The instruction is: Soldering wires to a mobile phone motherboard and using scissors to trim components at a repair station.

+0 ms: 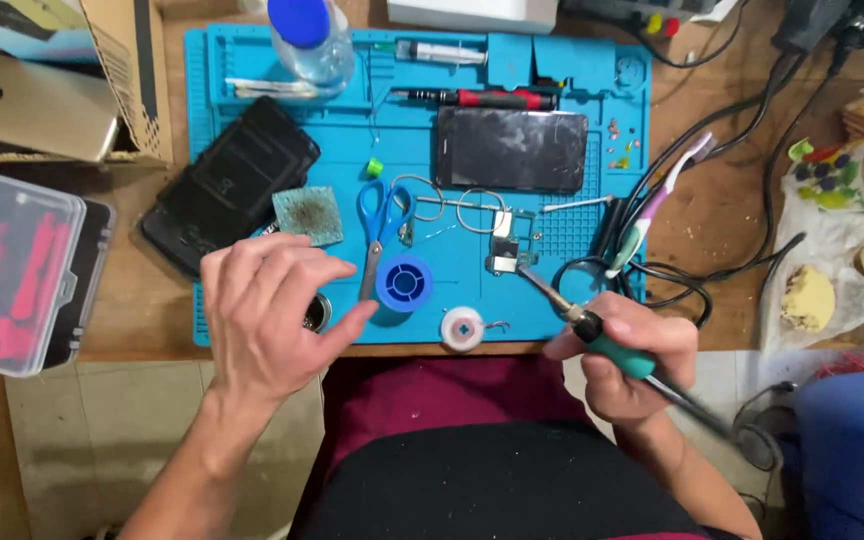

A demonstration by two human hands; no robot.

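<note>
Fingers of the right hand (pixel 624 358) are clamped on a green-handled soldering iron (pixel 592 328), its tip on the small circuit board (pixel 508 243) beyond them. Left hand (pixel 270 310) fingers are spread apart, empty; a cardboard box (pixel 124 70) and a clear plastic case (pixel 14 270) lie to their left.

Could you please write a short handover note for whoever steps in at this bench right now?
Right hand: holds the soldering iron, tip at the small circuit board on the blue mat.
Left hand: open, holds nothing, hovering over the mat's front left edge near the small tin and blue spool.
Also on the mat: scissors, sponge pad, white spool, phone screen, screwdriver, bottle. A black phone body lies on the mat's left edge.
Done: board laid out, iron in hand.
Left: I cannot tell whether any joint is soldered yet.
</note>
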